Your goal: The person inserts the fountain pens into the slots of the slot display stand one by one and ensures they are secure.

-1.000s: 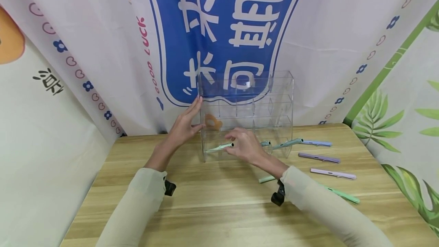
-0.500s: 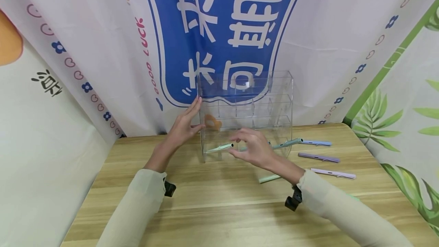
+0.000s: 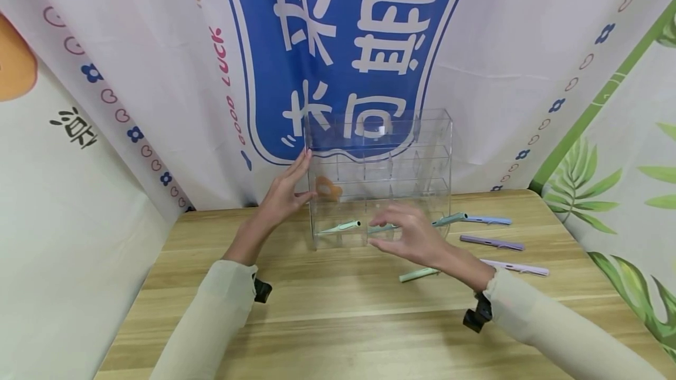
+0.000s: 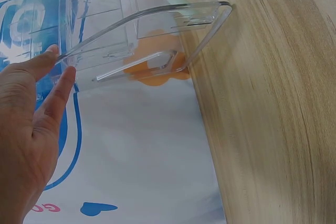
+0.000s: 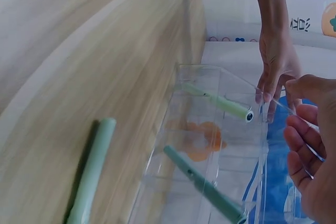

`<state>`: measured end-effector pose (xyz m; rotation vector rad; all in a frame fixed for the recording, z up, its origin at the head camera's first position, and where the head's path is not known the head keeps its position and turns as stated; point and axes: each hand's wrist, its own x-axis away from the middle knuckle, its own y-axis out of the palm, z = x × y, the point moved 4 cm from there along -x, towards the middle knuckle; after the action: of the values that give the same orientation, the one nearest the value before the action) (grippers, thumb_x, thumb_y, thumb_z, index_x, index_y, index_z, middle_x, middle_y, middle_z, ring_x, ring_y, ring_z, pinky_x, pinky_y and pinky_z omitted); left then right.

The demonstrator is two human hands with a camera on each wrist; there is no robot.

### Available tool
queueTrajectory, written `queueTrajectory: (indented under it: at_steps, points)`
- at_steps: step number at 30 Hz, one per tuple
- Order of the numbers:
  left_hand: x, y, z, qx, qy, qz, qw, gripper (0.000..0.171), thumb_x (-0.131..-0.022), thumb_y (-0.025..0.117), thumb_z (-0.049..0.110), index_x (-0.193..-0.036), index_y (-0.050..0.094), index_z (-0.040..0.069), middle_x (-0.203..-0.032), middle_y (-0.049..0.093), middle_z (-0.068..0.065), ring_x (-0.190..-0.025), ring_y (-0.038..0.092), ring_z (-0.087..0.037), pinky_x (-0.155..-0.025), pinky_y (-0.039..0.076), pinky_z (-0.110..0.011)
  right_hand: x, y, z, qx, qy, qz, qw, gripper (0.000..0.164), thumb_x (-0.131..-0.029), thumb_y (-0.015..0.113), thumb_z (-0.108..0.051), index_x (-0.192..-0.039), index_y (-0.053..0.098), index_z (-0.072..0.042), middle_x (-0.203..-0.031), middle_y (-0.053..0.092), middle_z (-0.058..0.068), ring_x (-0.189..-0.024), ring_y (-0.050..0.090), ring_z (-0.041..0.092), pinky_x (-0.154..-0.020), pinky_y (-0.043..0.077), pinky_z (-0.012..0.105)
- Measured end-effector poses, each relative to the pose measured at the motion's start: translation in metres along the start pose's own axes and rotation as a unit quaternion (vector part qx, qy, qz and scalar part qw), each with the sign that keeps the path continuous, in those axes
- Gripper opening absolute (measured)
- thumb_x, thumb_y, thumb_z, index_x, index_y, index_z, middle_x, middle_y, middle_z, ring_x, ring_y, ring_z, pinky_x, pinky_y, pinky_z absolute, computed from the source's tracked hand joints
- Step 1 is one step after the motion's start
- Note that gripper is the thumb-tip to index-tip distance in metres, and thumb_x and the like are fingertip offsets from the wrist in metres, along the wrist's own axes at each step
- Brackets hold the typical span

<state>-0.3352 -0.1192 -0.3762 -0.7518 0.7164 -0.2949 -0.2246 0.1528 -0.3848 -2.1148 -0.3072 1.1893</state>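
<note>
A clear plastic rack with rows of compartments (image 3: pixel 380 180) stands at the table's back. My left hand (image 3: pixel 281 197) rests against its left side, fingers extended, thumb at the front edge. Low in the rack, a pale green pen (image 3: pixel 340 227) lies slanted in the leftmost compartment, its end sticking out. A teal pen (image 5: pixel 205 184) lies in the compartment beside it. Further right a blue-green pen (image 3: pixel 450 219) pokes out, partly behind my right hand (image 3: pixel 409 233). That hand hovers before the rack, thumb and fingers apart and curved, with nothing between them.
On the table (image 3: pixel 317 321), a mint pen (image 3: pixel 418 274) lies in front of the rack. Blue (image 3: pixel 488 220), purple (image 3: pixel 491 243) and lilac (image 3: pixel 520 267) pens lie to the right, the lilac one partly covered by my right arm. A printed curtain (image 3: pixel 475 75) hangs behind.
My right hand has drawn away to the right from the pale green pen and spread its fingers wider, uncovering the teal pen. My left hand stays at the rack's side.
</note>
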Motion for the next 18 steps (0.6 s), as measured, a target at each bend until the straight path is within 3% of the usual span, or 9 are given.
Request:
queueTrajectory:
  at_steps: [5, 13, 18]
  points:
    - [0.0, 0.001, 0.001, 0.004, -0.004, -0.002, 1.0, 0.098, -0.084, 0.082, -0.014, -0.165, 0.027, 0.0, -0.173, 0.017, -0.02, -0.132, 0.059, -0.047, -0.087, 0.066, -0.034, 0.014, -0.007, 0.004, -0.006, -0.017, -0.002, 1.0, 0.028, -0.076, 0.094, -0.008, -0.101, 0.08, -0.007, -0.098, 0.078, 0.004, -0.088, 0.075, 0.02, -0.082, 0.068, 0.042]
    - [0.001, 0.002, -0.001, 0.0, -0.006, -0.001, 1.0, 0.097, -0.085, 0.081, -0.014, -0.165, 0.027, 0.0, -0.174, 0.017, -0.02, -0.131, 0.06, -0.047, -0.086, 0.066, -0.035, 0.033, -0.015, 0.013, -0.009, -0.032, -0.009, 0.999, 0.032, -0.074, 0.093, -0.005, -0.103, 0.08, -0.008, -0.096, 0.078, 0.001, -0.085, 0.073, 0.016, -0.072, 0.066, 0.035]
    - [0.0, 0.001, -0.001, -0.002, -0.01, -0.004, 0.9999, 0.099, -0.086, 0.081, -0.012, -0.166, 0.025, 0.003, -0.174, 0.016, -0.018, -0.134, 0.059, -0.044, -0.086, 0.066, -0.034, 0.043, -0.019, 0.016, -0.005, -0.046, -0.017, 0.999, 0.03, -0.075, 0.093, -0.006, -0.102, 0.08, -0.009, -0.098, 0.079, 0.002, -0.088, 0.076, 0.02, -0.075, 0.067, 0.036]
